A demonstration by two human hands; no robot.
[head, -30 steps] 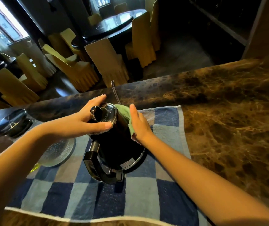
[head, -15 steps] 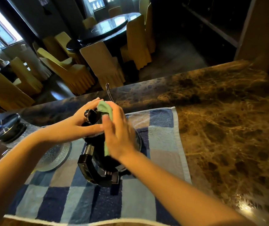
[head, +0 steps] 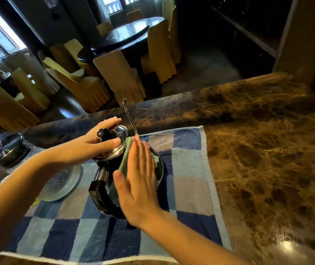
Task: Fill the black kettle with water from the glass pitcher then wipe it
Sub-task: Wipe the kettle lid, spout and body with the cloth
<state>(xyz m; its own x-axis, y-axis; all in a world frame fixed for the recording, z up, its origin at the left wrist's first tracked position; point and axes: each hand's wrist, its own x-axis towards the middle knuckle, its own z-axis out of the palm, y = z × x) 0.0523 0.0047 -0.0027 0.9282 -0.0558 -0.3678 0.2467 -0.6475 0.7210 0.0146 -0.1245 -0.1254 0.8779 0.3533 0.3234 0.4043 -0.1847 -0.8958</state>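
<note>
Pitcher (head: 61, 184) beside kettle (head: 99, 196) on towel (head: 187, 169) | left hand (head: 93, 144) grips lid (head: 120, 131) | right hand (head: 139, 186) flat on cloth (head: 127, 152)

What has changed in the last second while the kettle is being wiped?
The right hand slid the green cloth over the kettle, from up beside the lid down toward the handle, fingers flat. Nothing was picked up or let go. The left hand kept holding the lid; kettle, towel and glass pitcher stayed put.

No legible text — anywhere.
</note>
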